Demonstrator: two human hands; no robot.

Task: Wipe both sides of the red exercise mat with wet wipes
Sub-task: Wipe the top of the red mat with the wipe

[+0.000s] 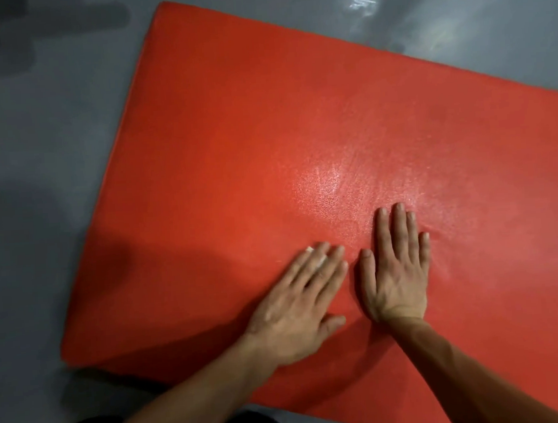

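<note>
Here, near the bottom of the view, both hands are laid flat on the red mat (266, 130). The left hand (297, 311) is at about 6 o'clock, fingers straight and close together; a small white bit shows by its fingertips, maybe a wipe, but it cannot be told for sure. The right hand (397, 269) is just beside it at about 5 o'clock, fingers straight and spread a little, nothing held. The mat is spread on the grey floor (39, 160) and fills most of the view.

For a good wipe, long even strokes should be made from the near edge out toward 12 o'clock, with no patch missed. A shiny spot, likely wet, is seen just past the right hand. Nothing is seen in the way.
</note>
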